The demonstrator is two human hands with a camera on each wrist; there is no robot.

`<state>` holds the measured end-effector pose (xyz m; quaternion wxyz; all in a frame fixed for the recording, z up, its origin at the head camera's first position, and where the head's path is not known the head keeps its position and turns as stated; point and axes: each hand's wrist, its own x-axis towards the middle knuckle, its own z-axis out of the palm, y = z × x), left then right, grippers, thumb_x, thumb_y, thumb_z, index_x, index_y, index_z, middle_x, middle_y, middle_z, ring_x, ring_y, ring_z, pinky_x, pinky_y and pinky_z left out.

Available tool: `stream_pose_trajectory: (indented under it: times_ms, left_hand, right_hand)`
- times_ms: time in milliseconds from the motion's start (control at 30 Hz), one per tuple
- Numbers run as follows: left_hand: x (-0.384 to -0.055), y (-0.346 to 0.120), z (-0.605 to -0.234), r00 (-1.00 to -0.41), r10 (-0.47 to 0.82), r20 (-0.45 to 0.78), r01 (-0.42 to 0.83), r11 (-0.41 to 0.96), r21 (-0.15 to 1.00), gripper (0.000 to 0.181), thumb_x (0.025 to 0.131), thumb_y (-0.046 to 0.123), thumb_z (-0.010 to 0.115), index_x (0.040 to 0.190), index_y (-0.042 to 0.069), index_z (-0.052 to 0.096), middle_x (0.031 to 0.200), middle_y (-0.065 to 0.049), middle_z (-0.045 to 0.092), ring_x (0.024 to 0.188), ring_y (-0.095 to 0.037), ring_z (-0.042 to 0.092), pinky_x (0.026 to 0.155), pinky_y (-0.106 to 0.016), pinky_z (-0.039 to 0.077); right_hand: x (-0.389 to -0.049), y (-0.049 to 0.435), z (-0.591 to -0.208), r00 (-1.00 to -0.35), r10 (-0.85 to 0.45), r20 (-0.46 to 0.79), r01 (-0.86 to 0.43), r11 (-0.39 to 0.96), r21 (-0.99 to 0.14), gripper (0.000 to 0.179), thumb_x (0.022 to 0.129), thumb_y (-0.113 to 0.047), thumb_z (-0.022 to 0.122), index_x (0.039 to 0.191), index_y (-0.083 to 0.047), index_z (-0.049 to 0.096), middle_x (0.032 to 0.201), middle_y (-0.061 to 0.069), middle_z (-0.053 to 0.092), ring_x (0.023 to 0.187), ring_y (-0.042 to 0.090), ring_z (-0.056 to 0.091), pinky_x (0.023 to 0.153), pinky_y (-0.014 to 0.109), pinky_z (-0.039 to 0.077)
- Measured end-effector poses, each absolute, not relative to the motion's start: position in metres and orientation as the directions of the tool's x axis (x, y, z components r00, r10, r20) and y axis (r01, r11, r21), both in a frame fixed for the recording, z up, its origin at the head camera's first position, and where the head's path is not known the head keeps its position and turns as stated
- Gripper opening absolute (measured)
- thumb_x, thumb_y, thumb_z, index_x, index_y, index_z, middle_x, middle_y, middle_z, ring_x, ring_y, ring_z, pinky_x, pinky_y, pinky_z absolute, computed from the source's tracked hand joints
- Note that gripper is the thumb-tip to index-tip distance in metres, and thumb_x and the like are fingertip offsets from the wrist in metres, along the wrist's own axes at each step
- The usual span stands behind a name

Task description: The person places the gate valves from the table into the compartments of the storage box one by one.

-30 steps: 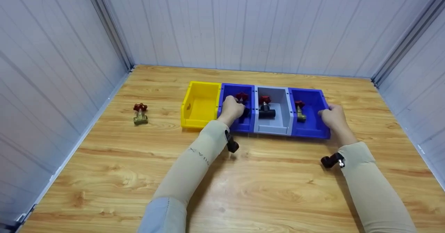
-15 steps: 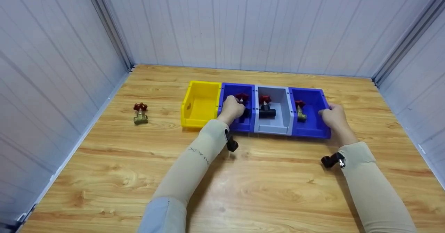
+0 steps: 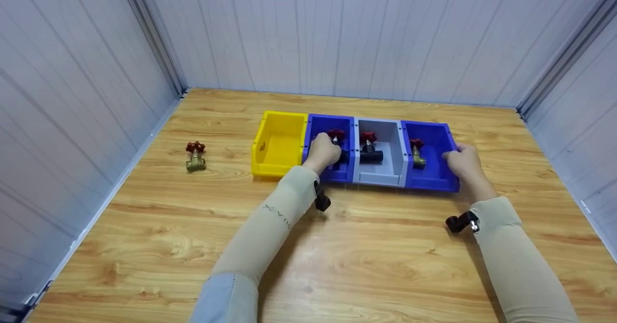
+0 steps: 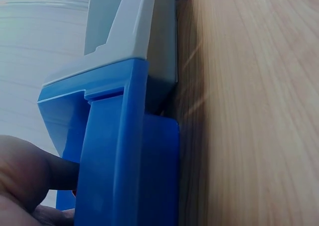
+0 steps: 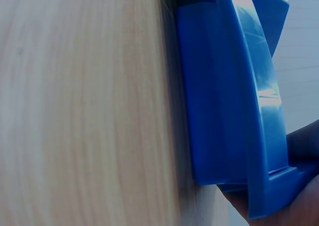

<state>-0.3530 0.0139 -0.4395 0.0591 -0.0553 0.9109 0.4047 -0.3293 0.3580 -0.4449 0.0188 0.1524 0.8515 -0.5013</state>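
My left hand [image 3: 322, 153] reaches into the left blue bin [image 3: 343, 176]. Its curled fingers hold a black valve with a red handwheel [image 3: 336, 134]; the hand hides part of the valve's body. In the left wrist view, the thumb [image 4: 25, 171] goes in behind the bin's front lip, with a speck of red beside it. My right hand [image 3: 465, 163] grips the outer side wall of the right blue bin [image 3: 436, 183], thumb on the inside. A brass valve [image 3: 417, 159] with a red handwheel lies in that bin.
Between the blue bins stands a grey bin [image 3: 393, 168] holding another black valve [image 3: 371, 156] with a red handwheel. A yellow bin [image 3: 279, 152] adjoins on the left. Another brass valve [image 3: 195, 163] lies on the wooden table [image 3: 361, 265] at the left. Panelled walls [image 3: 318, 33] enclose the table.
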Motion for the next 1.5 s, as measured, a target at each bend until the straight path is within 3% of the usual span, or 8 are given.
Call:
stream_pose_trajectory:
  times_ms: [267, 400, 533, 767, 1067, 1267, 1500]
  left_hand:
    - [-0.351, 0.013, -0.440, -0.990, -0.045, -0.135, -0.131, 0.645, 0.753, 0.014, 0.105, 0.005, 0.053, 0.103, 0.002, 0.066, 0.096, -0.010, 0.064, 0.092, -0.024, 0.064, 0.077, -0.032, 0.050]
    - [-0.351, 0.013, -0.439, -0.993, -0.050, -0.107, -0.115, 0.609, 0.785, 0.027, 0.103, 0.003, 0.054, 0.124, -0.003, 0.071, 0.120, -0.015, 0.074, 0.112, -0.026, 0.069, 0.096, -0.034, 0.057]
    - [-0.349, 0.014, -0.436, -0.997, -0.053, -0.058, -0.078, 0.571, 0.818, 0.043, 0.102, 0.001, 0.057, 0.144, -0.003, 0.063, 0.143, -0.017, 0.069, 0.133, -0.026, 0.064, 0.116, -0.038, 0.051]
    - [-0.346, 0.012, -0.430, -0.999, -0.048, 0.020, -0.009, 0.548, 0.837, 0.042, 0.101, 0.004, 0.064, 0.143, -0.003, 0.062, 0.135, -0.018, 0.070, 0.127, -0.028, 0.066, 0.113, -0.037, 0.052]
    - [-0.340, 0.004, -0.423, -0.999, 0.005, 0.038, 0.035, 0.512, 0.858, 0.045, 0.106, 0.008, 0.066, 0.150, 0.000, 0.058, 0.146, -0.017, 0.065, 0.138, -0.029, 0.061, 0.120, -0.041, 0.048]
    - [-0.334, -0.002, -0.416, -0.998, 0.039, 0.052, 0.064, 0.497, 0.865, 0.047, 0.106, 0.010, 0.068, 0.151, 0.001, 0.057, 0.148, -0.016, 0.065, 0.140, -0.030, 0.060, 0.121, -0.042, 0.047]
    - [-0.331, -0.010, -0.412, -0.995, 0.069, 0.074, 0.097, 0.436, 0.895, 0.048, 0.106, 0.009, 0.068, 0.151, -0.002, 0.056, 0.150, -0.019, 0.064, 0.142, -0.031, 0.059, 0.123, -0.042, 0.045]
  right_hand:
    - [-0.329, 0.358, -0.444, -0.954, 0.226, -0.199, 0.285, 0.468, -0.836, 0.052, 0.101, -0.005, 0.050, 0.151, 0.010, 0.055, 0.137, 0.023, 0.059, 0.101, 0.020, 0.063, 0.078, 0.026, 0.057]
    - [-0.328, 0.358, -0.443, -0.954, 0.223, -0.202, 0.287, 0.472, -0.834, 0.052, 0.102, -0.006, 0.050, 0.151, 0.010, 0.054, 0.138, 0.023, 0.059, 0.101, 0.020, 0.063, 0.078, 0.026, 0.057]
    - [-0.329, 0.358, -0.444, -0.956, 0.221, -0.191, 0.277, 0.473, -0.836, 0.051, 0.101, -0.004, 0.051, 0.149, 0.011, 0.055, 0.135, 0.023, 0.060, 0.098, 0.018, 0.063, 0.077, 0.026, 0.057]
    - [-0.328, 0.358, -0.444, -0.955, 0.224, -0.195, 0.278, 0.451, -0.848, 0.046, 0.100, -0.004, 0.052, 0.143, 0.010, 0.058, 0.132, 0.021, 0.062, 0.090, 0.012, 0.065, 0.075, 0.027, 0.058]
    - [-0.329, 0.359, -0.444, -0.951, 0.217, -0.220, 0.297, 0.444, -0.846, 0.053, 0.103, -0.006, 0.048, 0.154, 0.008, 0.053, 0.142, 0.024, 0.059, 0.096, 0.015, 0.065, 0.078, 0.027, 0.058]
    - [-0.329, 0.358, -0.444, -0.954, 0.223, -0.202, 0.284, 0.444, -0.850, 0.047, 0.101, -0.005, 0.050, 0.145, 0.009, 0.058, 0.134, 0.022, 0.062, 0.091, 0.014, 0.066, 0.077, 0.028, 0.059]
    - [-0.329, 0.359, -0.445, -0.954, 0.227, -0.194, 0.281, 0.461, -0.842, 0.048, 0.101, -0.004, 0.049, 0.147, 0.010, 0.058, 0.136, 0.023, 0.062, 0.092, 0.014, 0.065, 0.075, 0.027, 0.058]
